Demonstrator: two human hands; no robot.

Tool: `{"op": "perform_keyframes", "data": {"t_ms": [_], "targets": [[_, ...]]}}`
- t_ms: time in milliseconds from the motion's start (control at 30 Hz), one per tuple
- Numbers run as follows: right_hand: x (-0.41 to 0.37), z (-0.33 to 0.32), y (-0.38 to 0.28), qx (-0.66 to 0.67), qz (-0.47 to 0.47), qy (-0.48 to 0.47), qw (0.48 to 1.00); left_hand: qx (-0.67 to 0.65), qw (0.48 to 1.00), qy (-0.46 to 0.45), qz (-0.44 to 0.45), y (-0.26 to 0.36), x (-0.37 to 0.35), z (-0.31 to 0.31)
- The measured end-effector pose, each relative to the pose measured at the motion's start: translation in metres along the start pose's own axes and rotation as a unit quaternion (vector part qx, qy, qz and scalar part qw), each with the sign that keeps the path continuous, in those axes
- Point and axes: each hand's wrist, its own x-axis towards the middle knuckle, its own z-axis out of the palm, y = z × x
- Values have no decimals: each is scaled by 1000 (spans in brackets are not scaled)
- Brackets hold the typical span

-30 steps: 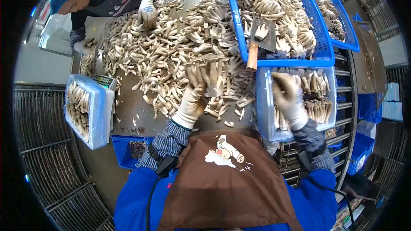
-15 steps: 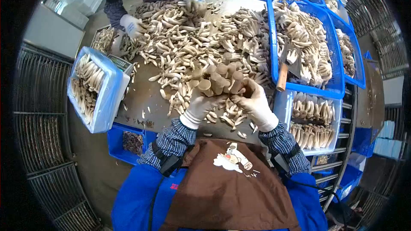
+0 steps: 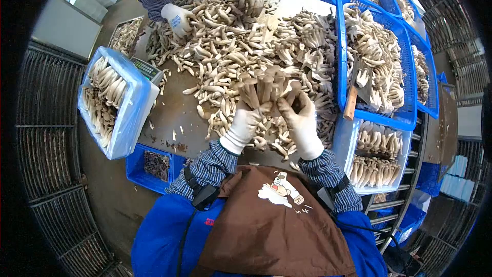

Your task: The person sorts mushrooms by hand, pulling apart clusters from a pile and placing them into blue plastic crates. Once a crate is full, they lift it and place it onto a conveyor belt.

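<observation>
Over the near edge of the bench (image 3: 174, 118), both my gloved hands are closed around one bunch of mushrooms (image 3: 266, 88): my left hand (image 3: 247, 120) grips the stems from the left and my right hand (image 3: 300, 118) clasps them from the right, so the bunch is pinched between the two palms with its caps pointing away from me. It is lifted just above the loose pile of mushrooms (image 3: 230, 46) that covers most of the bench top from my wrists to the far side. Below my forearms hangs my brown apron (image 3: 271, 225) over blue sleeves. Just to the right of my right hand sits a pale tray (image 3: 344, 138) with mushrooms laid in neat rows, stems side by side, resting on a roller rack. Beyond it, touching its far edge, a blue crate (image 3: 341, 61) is heaped with uncut clusters, and a cleaver (image 3: 351, 105) with a wooden handle lies in it, the handle leaning over the near rim. More blue crates stand behind that one. To my left, well apart from my hands, a plastic-lined box (image 3: 130, 118) full of mushrooms is tilted on a scale (image 3: 148, 69) at the bench's edge, and under it a low blue bin (image 3: 136, 166) holds dark scraps. Across the pile, another person's gloved hands (image 3: 177, 18) are down among the mushrooms on the far side.
</observation>
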Motion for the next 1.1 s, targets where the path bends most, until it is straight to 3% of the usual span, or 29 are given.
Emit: {"op": "perform_keyframes", "data": {"t_ms": [67,100,133,233,267,333,367,433,467,500,600,667,733,800,867,900,1000,1033,1067,1100], "targets": [[2,-2,4,10,42,19,999,-106,993,53,3,1,5,2],[6,-3,14,44,23,39,998,-118,992,39,39,2,6,3],[9,-2,21,78,4,59,995,-107,993,47,-15,4,10,3],[3,-2,8,64,37,53,996,-90,993,71,23,10,5,15],[-1,3,-1,13,30,49,998,-19,999,38,22,3,2,4],[5,8,29,-134,-93,45,986,197,980,-16,39,-12,-4,-18],[6,10,32,7,-68,22,997,239,970,-4,45,-21,-9,-24],[6,10,25,1,-75,30,997,282,958,8,55,-10,-9,-10],[6,10,24,-6,-81,37,996,238,971,36,15,-8,-8,-4],[8,19,29,-7,-107,117,987,192,979,64,-25,-8,-8,-1],[-1,14,16,21,-128,132,983,213,975,9,-62,-8,-11,-4],[-2,11,11,-31,-131,111,985,205,974,-4,-92,-12,-10,-5],[2,10,27,-72,-133,80,985,239,967,2,88,-22,-9,3],[6,8,34,-46,-140,56,987,231,967,-4,108,-19,-5,2],[1,10,22,113,-57,2,992,160,984,-14,75,-1,-4,18],[-1,8,14,98,-51,-23,994,176,980,-40,79,5,-1,17],[6,11,15,170,-115,-46,978,164,978,-27,128,0,-3,25],[6,10,9,170,-115,-46,978,207,956,-17,209,-5,2,27],[5,5,1,207,-101,-72,970,337,912,-24,234,-4,1,19],[5,2,-6,244,-86,-99,961,385,877,-27,287,-4,2,20]]}}
